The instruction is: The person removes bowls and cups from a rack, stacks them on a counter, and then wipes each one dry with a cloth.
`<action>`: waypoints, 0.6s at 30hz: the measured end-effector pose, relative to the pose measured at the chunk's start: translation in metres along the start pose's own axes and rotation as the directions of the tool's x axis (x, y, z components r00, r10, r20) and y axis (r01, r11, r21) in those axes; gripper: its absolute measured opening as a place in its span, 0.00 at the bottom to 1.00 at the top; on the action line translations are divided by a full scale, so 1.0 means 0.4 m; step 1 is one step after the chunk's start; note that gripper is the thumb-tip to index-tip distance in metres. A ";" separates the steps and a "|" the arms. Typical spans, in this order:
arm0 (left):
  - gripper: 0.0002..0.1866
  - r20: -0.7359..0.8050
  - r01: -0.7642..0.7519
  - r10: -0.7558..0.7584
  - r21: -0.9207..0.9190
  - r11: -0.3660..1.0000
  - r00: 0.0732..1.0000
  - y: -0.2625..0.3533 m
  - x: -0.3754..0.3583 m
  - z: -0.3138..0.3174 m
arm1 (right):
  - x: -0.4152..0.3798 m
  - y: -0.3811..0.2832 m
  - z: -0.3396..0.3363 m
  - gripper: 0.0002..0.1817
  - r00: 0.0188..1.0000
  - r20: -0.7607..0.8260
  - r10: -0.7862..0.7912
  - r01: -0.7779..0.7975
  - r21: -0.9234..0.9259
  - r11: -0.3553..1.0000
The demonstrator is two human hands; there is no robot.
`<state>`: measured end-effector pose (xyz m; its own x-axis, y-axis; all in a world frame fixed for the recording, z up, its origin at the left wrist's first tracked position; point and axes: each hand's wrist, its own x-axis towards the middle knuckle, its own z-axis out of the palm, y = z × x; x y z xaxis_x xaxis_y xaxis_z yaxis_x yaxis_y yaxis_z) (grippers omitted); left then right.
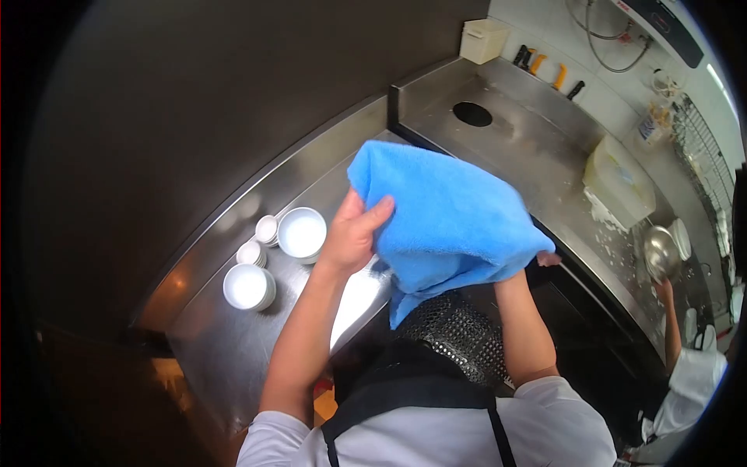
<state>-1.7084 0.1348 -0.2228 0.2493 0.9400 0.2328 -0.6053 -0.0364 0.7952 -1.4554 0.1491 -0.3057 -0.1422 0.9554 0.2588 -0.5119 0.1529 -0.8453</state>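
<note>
A fluffy blue cloth [447,218] is held up in front of me, spread between both hands. My left hand [354,233] is closed on its left edge, the thumb lying on top of the fabric. Most of my right hand [549,258] is hidden beneath the cloth; only fingertips show at the right corner, curled against it. Whether anything lies inside the cloth cannot be seen. To the left on the steel counter [210,350] stand stacks of white bowls [302,233], [249,288] and small white dishes [267,229], [251,254].
A steel worktop with a round black hole [472,114] runs to the back right. On it stands a pale plastic tub [618,183]. Knives [537,64] line the back wall near a cream container [483,41]. At far right, another person's arm [671,327] reaches to a metal bowl [661,253].
</note>
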 end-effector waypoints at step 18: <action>0.52 -0.352 0.700 0.713 0.662 -0.268 0.607 0.075 -0.507 -0.364 | 0.015 0.157 0.252 0.23 0.754 0.541 0.371 -0.523 0.154 0.838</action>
<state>-1.8872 -0.0074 -0.3276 -0.5463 0.6636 0.5110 0.8375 0.4427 0.3205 -1.5738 0.1391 -0.3101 -0.7560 0.6406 0.1345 -0.4853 -0.4106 -0.7720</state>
